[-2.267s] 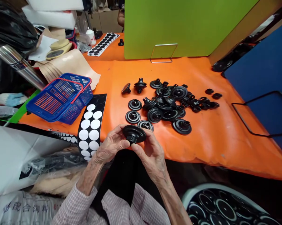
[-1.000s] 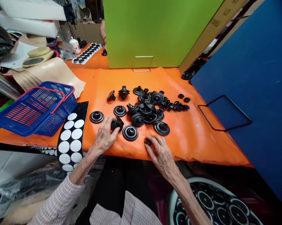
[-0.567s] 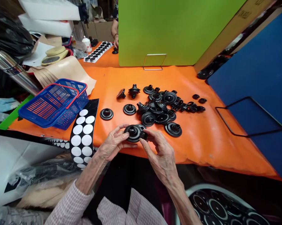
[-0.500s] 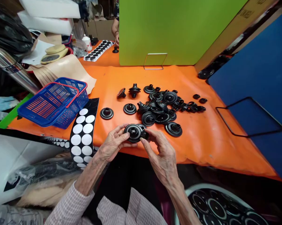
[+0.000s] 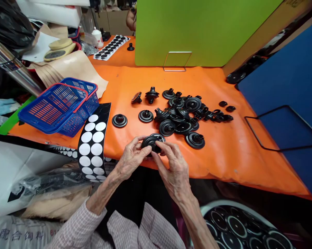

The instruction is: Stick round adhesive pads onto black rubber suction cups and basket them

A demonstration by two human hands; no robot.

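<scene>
L hand [image 5: 131, 159] & R hand [image 5: 173, 166] both pinch one black disc [image 5: 149, 141] at near edge of orange mat [image 5: 223, 152], short of the parts pile [image 5: 183, 114]; best, I'd say: L fingers brace rim; R thumb presses square on hub; disc held level.

A green board [image 5: 202, 31] and blue panel [image 5: 288, 69] edge the orange table [image 5: 236, 152].

Discs [image 5: 183, 128] are black, cover [image 5: 236, 152] orange, sleeve [image 5: 78, 228] seemingly checked.
</scene>
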